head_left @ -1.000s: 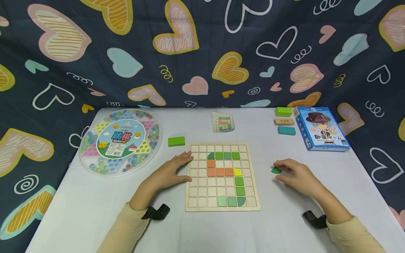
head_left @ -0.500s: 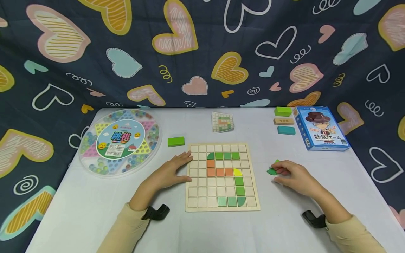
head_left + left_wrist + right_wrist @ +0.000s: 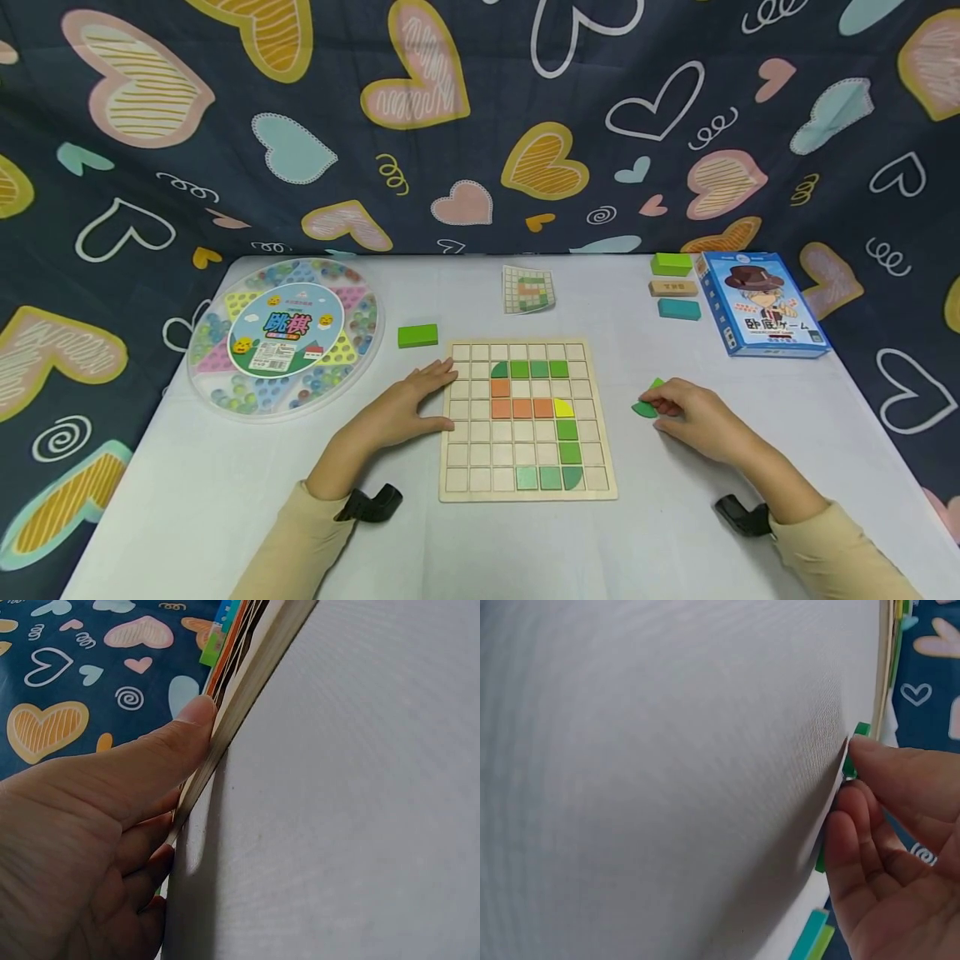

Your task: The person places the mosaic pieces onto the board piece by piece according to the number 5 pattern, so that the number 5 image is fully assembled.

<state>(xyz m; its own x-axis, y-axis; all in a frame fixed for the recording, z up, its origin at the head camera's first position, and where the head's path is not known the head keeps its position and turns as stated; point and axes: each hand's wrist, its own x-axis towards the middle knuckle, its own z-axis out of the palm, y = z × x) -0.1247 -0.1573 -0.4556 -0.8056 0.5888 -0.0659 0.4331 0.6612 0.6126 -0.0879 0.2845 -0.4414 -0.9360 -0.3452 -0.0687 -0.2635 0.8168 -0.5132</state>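
Observation:
The wooden grid board (image 3: 480, 492) lies mid-table, with green, orange and yellow tiles making a winding line. At its left edge rests my left hand (image 3: 405, 407), thumb and fingers spread; in the left wrist view the thumb (image 3: 161, 750) touches the board's rim (image 3: 247, 697). To the right of the board, my right hand (image 3: 701, 417) holds a dark green quarter-round tile (image 3: 642, 409) at its fingertips, low over the tablecloth. A lighter green tile (image 3: 657, 383) shows just behind those fingers, partly hidden. In the right wrist view the thumb overlaps the green tile (image 3: 849, 766).
A pattern card (image 3: 528, 289) lies behind the board. Left stands a round marble game (image 3: 285, 333), with a green block (image 3: 417, 336) beside it. Back right are a green block (image 3: 671, 265), a wooden block (image 3: 672, 288), a teal block (image 3: 678, 309) and a blue box (image 3: 765, 304).
The dark green quarter-round tile has shifted slightly left with my right fingertips, and more of the tile shows. My right thumb moved a little. The left hand stays at the board's edge.

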